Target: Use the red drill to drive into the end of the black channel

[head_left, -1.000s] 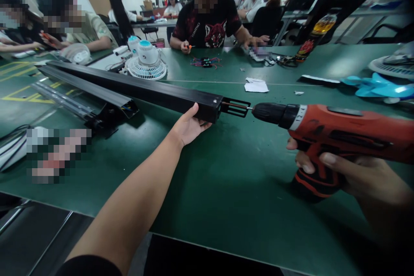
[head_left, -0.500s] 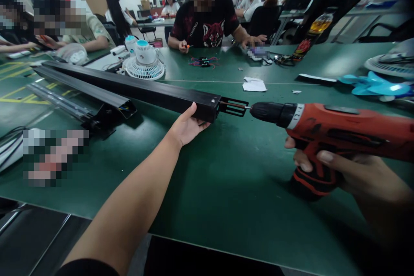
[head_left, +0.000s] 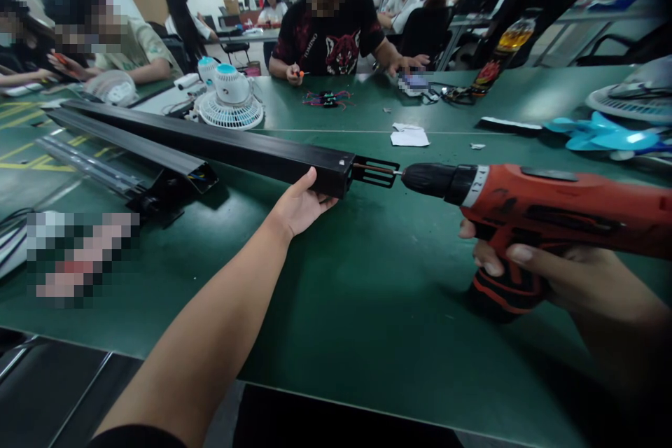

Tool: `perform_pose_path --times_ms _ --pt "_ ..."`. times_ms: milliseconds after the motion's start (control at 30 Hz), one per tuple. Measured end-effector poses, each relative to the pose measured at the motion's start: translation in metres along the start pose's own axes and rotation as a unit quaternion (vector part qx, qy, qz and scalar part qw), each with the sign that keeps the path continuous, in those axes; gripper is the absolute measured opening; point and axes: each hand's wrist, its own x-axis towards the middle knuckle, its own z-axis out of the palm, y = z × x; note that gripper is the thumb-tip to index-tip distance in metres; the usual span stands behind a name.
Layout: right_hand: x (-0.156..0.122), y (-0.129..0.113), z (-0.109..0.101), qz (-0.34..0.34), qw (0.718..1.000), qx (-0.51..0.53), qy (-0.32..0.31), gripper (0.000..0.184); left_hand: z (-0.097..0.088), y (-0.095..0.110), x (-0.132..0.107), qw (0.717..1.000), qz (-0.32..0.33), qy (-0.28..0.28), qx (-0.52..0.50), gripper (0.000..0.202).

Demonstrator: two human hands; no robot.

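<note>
My left hand (head_left: pixel 304 206) is closed around the near end of a long black square tube (head_left: pixel 252 148), thumb on its side and fingers underneath. From that end sticks out a black slotted bracket (head_left: pixel 379 172). My right hand (head_left: pixel 567 273) grips the handle of a red and black cordless drill (head_left: pixel 530 199), which points left. The drill's thin bit lies along the bracket and reaches toward the tube's end; its tip is hard to make out. Beside the held tube lies a second black tube (head_left: pixel 136 140) with wires showing in its open end.
A metal rail (head_left: pixel 89 164) lies left of the tubes. Behind them stands a white fan (head_left: pixel 231 101). Farther off are a wired circuit board (head_left: pixel 329 99), a paper scrap (head_left: pixel 409 135), a drink bottle (head_left: pixel 504 56) and blue fan blades (head_left: pixel 603 134). A person sits across the green table (head_left: pixel 357 308).
The whole view has shifted slightly, so everything appears a little farther left. Both hands keep their grips, and the drill stays lined up with the tube's end.
</note>
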Motion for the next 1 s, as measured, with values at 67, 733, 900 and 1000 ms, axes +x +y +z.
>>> perform_pose_path --times_ms 67,733,900,1000 --pt "0.000 0.000 0.000 -0.002 1.000 -0.001 -0.001 0.040 0.001 0.001 -0.001 1.000 0.000 0.004 0.005 0.055" --pt "0.002 -0.011 0.008 -0.002 1.000 -0.008 0.013 0.036 -0.001 0.000 0.002 1.000 -0.002 0.004 0.011 0.061" --pt "0.001 -0.011 0.008 0.007 1.000 -0.006 0.014 0.037 -0.001 -0.001 0.003 1.000 -0.002 0.012 0.008 0.057" --pt "0.002 -0.011 0.007 0.000 1.000 -0.010 0.015 0.038 -0.001 0.000 0.003 1.000 -0.003 0.013 0.008 0.058"
